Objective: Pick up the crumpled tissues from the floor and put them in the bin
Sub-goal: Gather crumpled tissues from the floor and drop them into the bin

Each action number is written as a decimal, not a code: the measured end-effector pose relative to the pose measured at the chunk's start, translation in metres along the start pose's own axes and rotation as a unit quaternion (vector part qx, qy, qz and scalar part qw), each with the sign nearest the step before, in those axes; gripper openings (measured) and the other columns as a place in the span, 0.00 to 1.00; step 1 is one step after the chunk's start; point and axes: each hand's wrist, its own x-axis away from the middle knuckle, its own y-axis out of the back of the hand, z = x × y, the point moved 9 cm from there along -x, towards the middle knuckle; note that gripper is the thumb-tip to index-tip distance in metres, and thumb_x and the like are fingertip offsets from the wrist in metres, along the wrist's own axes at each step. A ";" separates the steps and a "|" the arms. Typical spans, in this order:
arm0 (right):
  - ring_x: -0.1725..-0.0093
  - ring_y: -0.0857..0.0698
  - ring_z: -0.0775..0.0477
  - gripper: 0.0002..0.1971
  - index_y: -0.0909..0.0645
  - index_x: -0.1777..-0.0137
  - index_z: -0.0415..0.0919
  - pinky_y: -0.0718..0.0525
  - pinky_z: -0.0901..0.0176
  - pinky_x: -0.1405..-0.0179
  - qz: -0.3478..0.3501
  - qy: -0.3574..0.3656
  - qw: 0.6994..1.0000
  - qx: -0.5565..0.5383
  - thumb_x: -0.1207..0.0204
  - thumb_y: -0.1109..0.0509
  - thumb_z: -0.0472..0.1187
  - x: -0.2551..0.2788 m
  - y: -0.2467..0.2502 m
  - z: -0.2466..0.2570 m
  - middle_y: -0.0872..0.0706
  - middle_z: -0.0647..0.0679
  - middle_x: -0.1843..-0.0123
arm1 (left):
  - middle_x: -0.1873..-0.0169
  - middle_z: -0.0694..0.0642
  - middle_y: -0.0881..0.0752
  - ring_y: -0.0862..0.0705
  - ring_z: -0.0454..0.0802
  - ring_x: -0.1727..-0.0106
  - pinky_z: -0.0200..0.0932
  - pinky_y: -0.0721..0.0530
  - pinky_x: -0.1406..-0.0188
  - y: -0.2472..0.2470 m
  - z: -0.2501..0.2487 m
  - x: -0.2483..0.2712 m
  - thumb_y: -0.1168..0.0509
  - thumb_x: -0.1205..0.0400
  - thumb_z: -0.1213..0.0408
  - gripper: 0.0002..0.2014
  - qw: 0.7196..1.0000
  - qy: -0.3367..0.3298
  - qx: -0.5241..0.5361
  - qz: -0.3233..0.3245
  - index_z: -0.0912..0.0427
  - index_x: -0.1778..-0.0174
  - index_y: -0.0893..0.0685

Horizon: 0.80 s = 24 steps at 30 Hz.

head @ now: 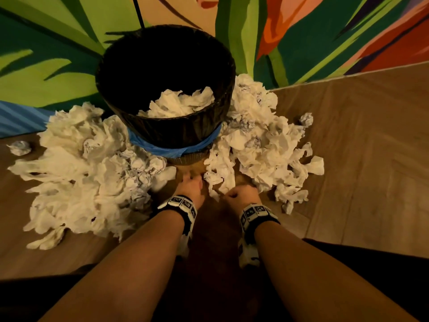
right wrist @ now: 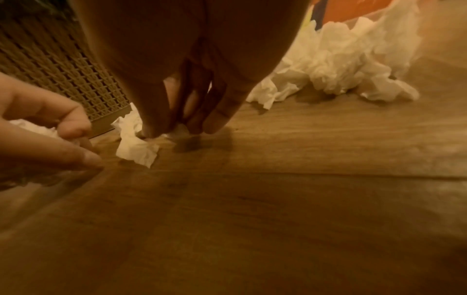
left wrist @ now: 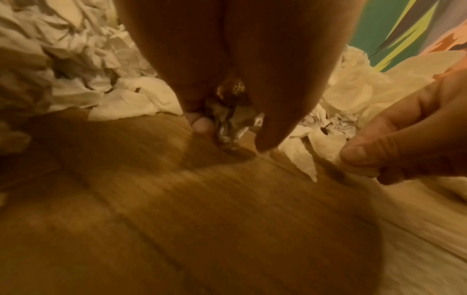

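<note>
Left hand [head: 190, 187]: low at the bin's foot, fingers curled round a grey-printed wad [left wrist: 231, 123], thumb alongside.
Right hand [head: 240, 195]: fingertips pinching a white tissue [right wrist: 137, 148] on the floor [head: 362, 159].
Tissue position: directly under the right fingers, trailing toward the left hand (long axis unclear).
Bin [head: 166, 133]: straight ahead, between both heaps, part-filled.
Nearer hand: right.

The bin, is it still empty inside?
No, the bin already holds a heap of crumpled tissues inside its black liner.

White crumpled tissues [head: 88, 159] heaped around black-lined bin [head: 176, 131], some inside.
</note>
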 end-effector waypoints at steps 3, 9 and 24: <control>0.54 0.16 0.55 0.05 0.15 0.56 0.54 0.27 0.76 0.63 -0.049 -0.025 0.996 -0.073 0.28 0.23 0.43 0.006 0.006 -0.009 0.18 0.61 0.62 | 0.41 0.58 0.24 0.19 0.59 0.47 0.58 0.18 0.43 0.004 -0.005 0.007 0.38 0.19 0.64 0.08 0.997 -0.037 0.042 -0.051 0.49 0.51 0.31; 0.29 0.21 0.40 0.19 0.23 0.26 0.44 0.25 0.57 0.33 -0.047 -0.047 0.993 -0.097 0.16 0.39 0.38 0.011 0.012 -0.009 0.18 0.42 0.29 | 0.48 0.55 0.14 0.14 0.55 0.52 0.49 0.15 0.54 -0.010 -0.026 0.012 0.40 0.15 0.57 0.33 0.995 -0.079 0.052 0.014 0.32 0.20 0.51; 0.35 0.18 0.34 0.22 0.29 0.26 0.42 0.20 0.44 0.33 -0.181 -0.041 0.959 -0.213 0.21 0.36 0.35 0.011 0.043 0.004 0.17 0.37 0.34 | 0.21 0.57 0.39 0.22 0.63 0.33 0.58 0.21 0.33 -0.010 -0.006 0.005 0.32 0.19 0.58 0.18 0.998 -0.063 -0.009 0.004 0.49 0.34 0.28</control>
